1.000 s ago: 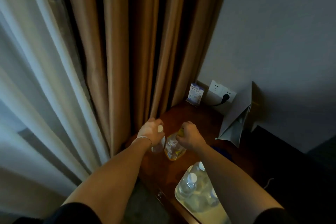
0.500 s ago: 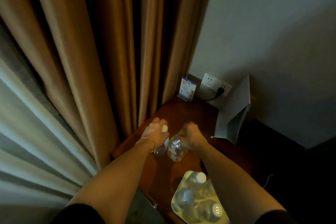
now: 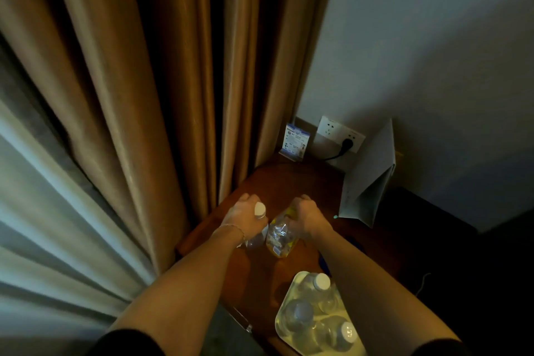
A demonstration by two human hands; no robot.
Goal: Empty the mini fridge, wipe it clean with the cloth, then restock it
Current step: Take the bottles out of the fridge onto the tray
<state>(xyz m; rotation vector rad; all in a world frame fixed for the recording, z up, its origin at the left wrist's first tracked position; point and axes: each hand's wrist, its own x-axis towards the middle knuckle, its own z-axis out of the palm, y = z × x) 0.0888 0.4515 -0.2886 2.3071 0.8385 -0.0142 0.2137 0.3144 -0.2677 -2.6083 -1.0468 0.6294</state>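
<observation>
Hands: left hand (image 3: 241, 218) clamps the water bottle (image 3: 258, 224), right hand (image 3: 307, 215) the yellow bottle (image 3: 279, 237); apparently landing, so seat both flat on the counter (image 3: 291, 182), 12 o'clock of the tray (image 3: 284, 325).

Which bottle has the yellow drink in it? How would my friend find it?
Find the brown table beside the curtains. Two hands hold two bottles side by side there. The yellow bottle is in the right hand; the left hand holds a clear white-capped bottle, like those on the tray.
</observation>
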